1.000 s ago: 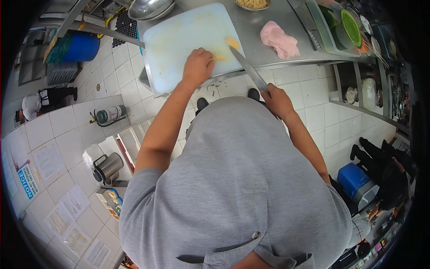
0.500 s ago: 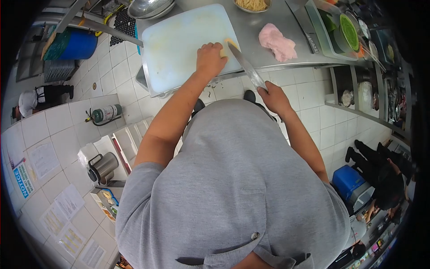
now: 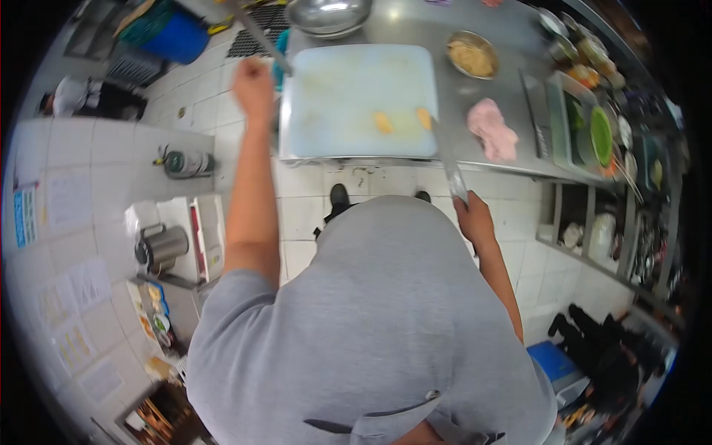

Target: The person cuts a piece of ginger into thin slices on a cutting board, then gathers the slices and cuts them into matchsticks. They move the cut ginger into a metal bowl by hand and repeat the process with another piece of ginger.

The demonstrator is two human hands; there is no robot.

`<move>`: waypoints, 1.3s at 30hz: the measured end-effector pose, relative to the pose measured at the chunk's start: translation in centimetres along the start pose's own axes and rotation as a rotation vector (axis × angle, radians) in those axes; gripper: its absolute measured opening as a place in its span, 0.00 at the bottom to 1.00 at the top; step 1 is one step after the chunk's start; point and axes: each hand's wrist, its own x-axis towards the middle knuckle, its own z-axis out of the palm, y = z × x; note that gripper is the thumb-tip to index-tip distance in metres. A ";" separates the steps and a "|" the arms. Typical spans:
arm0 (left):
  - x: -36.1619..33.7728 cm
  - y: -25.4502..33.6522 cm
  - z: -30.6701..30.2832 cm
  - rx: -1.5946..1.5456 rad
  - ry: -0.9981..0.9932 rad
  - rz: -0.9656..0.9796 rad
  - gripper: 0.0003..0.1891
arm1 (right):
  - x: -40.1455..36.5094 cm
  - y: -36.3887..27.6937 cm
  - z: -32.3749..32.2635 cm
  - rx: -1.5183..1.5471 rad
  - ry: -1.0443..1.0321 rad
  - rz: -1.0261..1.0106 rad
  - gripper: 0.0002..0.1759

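Observation:
My right hand [image 3: 475, 216] grips the handle of a kitchen knife [image 3: 448, 157]. The blade points away from me, its tip at the board's right edge beside a small yellow piece of food [image 3: 423, 117]. A second yellow piece [image 3: 383, 122] lies a little to the left on the white cutting board [image 3: 334, 89]. My left hand [image 3: 254, 87] is raised past the board's left side, touching neither board nor food. Its fingers look curled in, slightly blurred, and whatever they may hold is hidden.
On the steel counter [image 3: 512, 89] are a bowl of pale shreds [image 3: 472, 55], a pink cloth [image 3: 492, 130], another knife [image 3: 535, 111] and a clear tub [image 3: 560, 137] with green contents. Metal bowls [image 3: 328, 15] stand behind the board. Other people [image 3: 604, 363] are at lower right and far left.
My left hand has left the yellow food on the board and swung out to the left. Both yellow pieces now lie uncovered. The knife stays in my right hand, and the view has shifted.

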 end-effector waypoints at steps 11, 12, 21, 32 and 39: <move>-14.6 8.3 13.9 -0.259 -0.738 0.392 0.18 | 0.2 -1.7 -3.6 -0.075 0.032 0.048 0.25; -16.0 10.6 15.2 -0.288 -0.737 0.460 0.19 | 0.3 -1.8 -3.7 -0.083 0.042 0.047 0.26; -16.2 12.3 17.7 -0.086 -0.998 0.487 0.11 | -2.7 -0.9 -2.0 0.009 -0.002 0.159 0.25; -22.5 13.0 14.3 -0.147 -0.814 0.442 0.17 | -0.1 -1.7 0.3 0.036 -0.092 0.129 0.26; -22.7 12.6 13.9 -0.013 -0.847 0.522 0.18 | 2.7 -3.1 -0.7 -0.029 -0.102 0.051 0.26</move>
